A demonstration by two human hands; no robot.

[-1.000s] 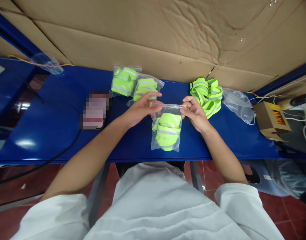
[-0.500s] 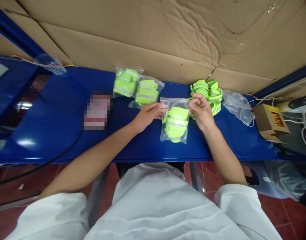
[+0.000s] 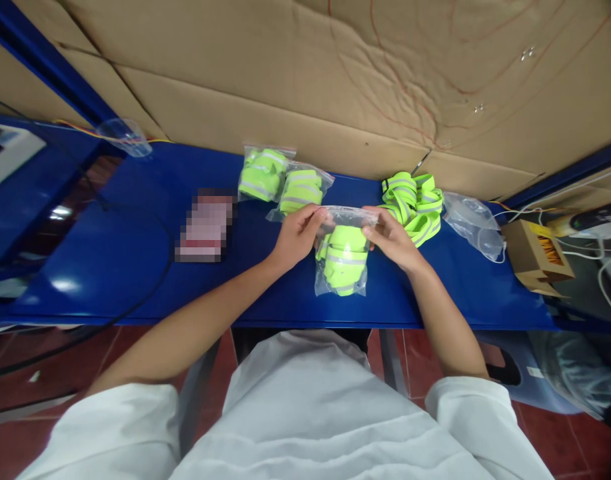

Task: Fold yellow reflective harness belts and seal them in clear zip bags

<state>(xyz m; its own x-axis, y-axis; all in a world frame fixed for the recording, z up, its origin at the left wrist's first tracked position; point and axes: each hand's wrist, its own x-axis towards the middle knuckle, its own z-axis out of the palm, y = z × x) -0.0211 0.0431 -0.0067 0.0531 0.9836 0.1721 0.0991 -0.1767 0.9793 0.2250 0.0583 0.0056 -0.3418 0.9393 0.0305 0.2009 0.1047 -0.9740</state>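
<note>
Between my hands is a clear zip bag [image 3: 341, 217] with a rolled neon-yellow reflective strap [image 3: 346, 257] inside. My left hand [image 3: 299, 235] pinches the bag's upper left corner, thumb and fingers closed. At the upper right side, my right hand [image 3: 392, 238] grips the plastic between thumb and fingers. Behind my left hand lie two more bagged straps [image 3: 302, 189], [image 3: 262, 175] side by side. Loose neon-yellow straps [image 3: 425, 200] lie in a coiled heap just beyond my right hand.
A blurred-out pinkish rectangular object [image 3: 205, 227] lies on the blue table [image 3: 270, 287] at left. Clear plastic bags [image 3: 475, 223] and an open cardboard box [image 3: 538, 253] with white cables are at right. A clear plastic cup [image 3: 128, 139] stands back left; a cardboard wall [image 3: 285, 113] rises behind.
My right hand has shifted down the bag's right side, away from the strap heap. My left hand stays at the left corner. The view has tilted slightly.
</note>
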